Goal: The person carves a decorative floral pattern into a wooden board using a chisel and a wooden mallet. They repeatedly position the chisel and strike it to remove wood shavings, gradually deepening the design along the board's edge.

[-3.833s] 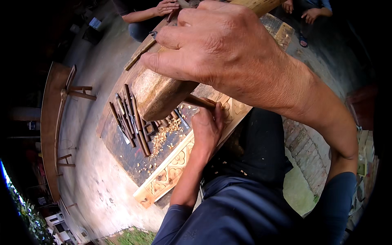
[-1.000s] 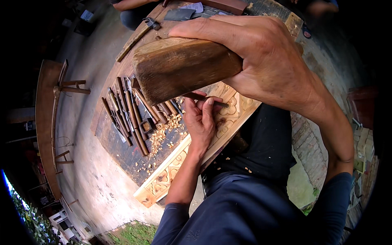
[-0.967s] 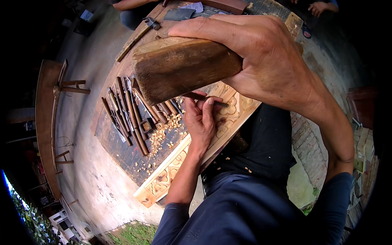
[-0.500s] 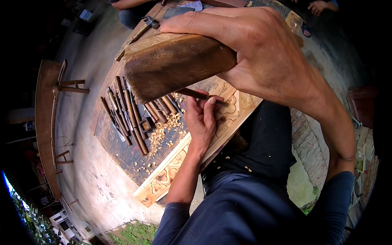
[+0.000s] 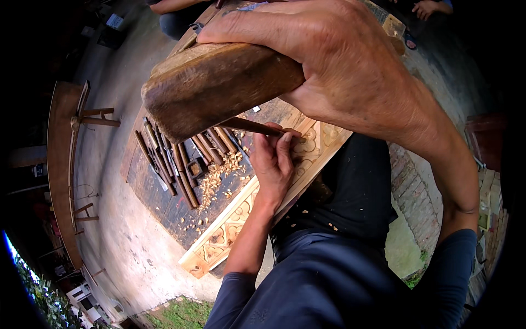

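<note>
My right hand (image 5: 334,60) is closed round a thick wooden mallet (image 5: 219,82), raised high over the table and close to the camera. Below it, my left hand (image 5: 274,164) grips a carving chisel (image 5: 252,126) near its lower part, the tool leaning with its handle up toward the mallet. The chisel's tip is by the carved wooden board (image 5: 227,219), which bears a relief of petal shapes in frames; the exact contact is hidden by my fingers. Whether mallet and chisel handle touch cannot be made out.
Several chisels (image 5: 183,170) lie side by side on the dark worktable (image 5: 164,200), beside a small dark square block (image 5: 195,167) and curled wood shavings (image 5: 216,183). A hammer (image 5: 192,35) is partly hidden behind the mallet. Other people's arms (image 5: 178,4) show at the far edge.
The mallet and my right hand have shifted left and slightly upward in view. The chisel's handle leans a little farther left; my left hand has moved slightly right.
</note>
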Action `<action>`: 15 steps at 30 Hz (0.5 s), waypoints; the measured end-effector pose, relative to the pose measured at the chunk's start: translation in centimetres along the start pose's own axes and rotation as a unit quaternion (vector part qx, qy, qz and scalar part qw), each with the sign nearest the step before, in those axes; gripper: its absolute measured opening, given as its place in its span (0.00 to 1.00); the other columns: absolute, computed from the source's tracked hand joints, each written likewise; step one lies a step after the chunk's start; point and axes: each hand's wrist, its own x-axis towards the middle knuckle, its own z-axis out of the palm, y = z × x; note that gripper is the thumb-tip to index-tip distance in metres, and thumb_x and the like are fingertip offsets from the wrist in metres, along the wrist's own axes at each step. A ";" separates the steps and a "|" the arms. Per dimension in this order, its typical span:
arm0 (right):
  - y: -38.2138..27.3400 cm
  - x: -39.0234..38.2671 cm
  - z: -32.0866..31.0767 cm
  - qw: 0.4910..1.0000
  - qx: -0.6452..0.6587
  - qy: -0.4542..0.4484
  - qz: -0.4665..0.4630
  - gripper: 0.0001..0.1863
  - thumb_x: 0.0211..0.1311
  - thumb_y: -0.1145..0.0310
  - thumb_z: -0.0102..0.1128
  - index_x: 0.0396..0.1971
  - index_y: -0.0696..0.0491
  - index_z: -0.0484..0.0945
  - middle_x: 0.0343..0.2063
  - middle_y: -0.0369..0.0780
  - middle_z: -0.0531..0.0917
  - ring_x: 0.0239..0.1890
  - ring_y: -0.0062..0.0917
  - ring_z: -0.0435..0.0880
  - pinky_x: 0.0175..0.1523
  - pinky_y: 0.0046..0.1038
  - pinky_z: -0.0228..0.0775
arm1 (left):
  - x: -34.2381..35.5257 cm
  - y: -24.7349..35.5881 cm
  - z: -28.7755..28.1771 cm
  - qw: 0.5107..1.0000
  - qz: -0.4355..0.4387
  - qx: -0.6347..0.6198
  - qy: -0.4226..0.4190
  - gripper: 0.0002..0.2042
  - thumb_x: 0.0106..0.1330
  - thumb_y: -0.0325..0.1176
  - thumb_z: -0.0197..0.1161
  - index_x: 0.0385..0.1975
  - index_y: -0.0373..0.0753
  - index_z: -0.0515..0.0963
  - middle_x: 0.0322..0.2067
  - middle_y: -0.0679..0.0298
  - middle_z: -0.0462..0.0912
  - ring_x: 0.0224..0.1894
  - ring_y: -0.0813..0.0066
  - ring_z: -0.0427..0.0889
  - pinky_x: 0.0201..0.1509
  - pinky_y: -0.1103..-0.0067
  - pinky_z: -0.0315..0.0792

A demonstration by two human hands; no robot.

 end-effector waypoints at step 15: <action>2.5 2.4 1.6 0.979 -0.135 0.036 -0.151 0.06 0.54 0.73 0.66 0.30 0.58 0.78 0.21 0.46 0.82 0.28 0.40 0.89 0.47 0.43 0.82 | 0.5 1.4 -0.1 0.997 0.013 0.072 -0.034 0.08 0.76 0.19 0.56 0.50 0.31 0.68 0.30 0.57 0.88 0.27 0.77 0.83 0.34 0.82 0.75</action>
